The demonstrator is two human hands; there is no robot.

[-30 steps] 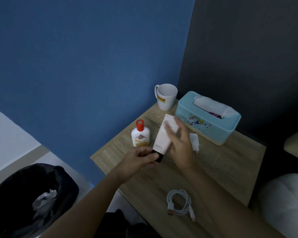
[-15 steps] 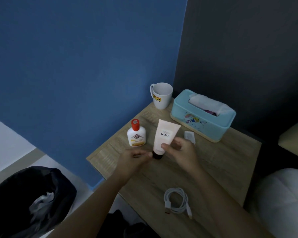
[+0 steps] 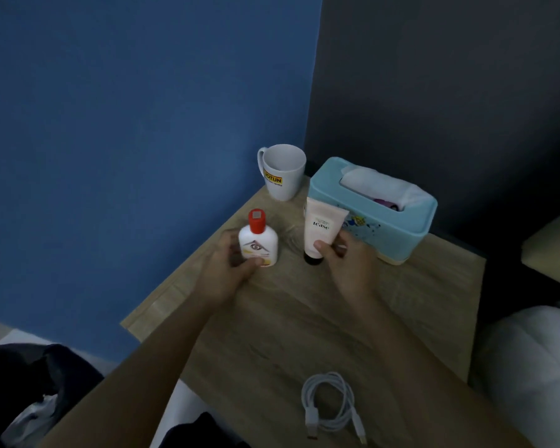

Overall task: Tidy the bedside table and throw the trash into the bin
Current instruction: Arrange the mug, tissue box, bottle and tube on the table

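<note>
hands (image 3: 227,270) (image 3: 346,263) around bottle (image 3: 258,242) and tube (image 3: 322,227)

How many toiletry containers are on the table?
2: the red-capped bottle in the left hand, and the pale tube standing cap-down in the right hand. More could sit behind the tissue box.

Matt wood-grain bedside table (image 3: 320,318); glossy plastic bottle (image 3: 258,242), smooth tube (image 3: 321,226), glazed mug (image 3: 283,172), plastic tissue box (image 3: 398,221)
</note>
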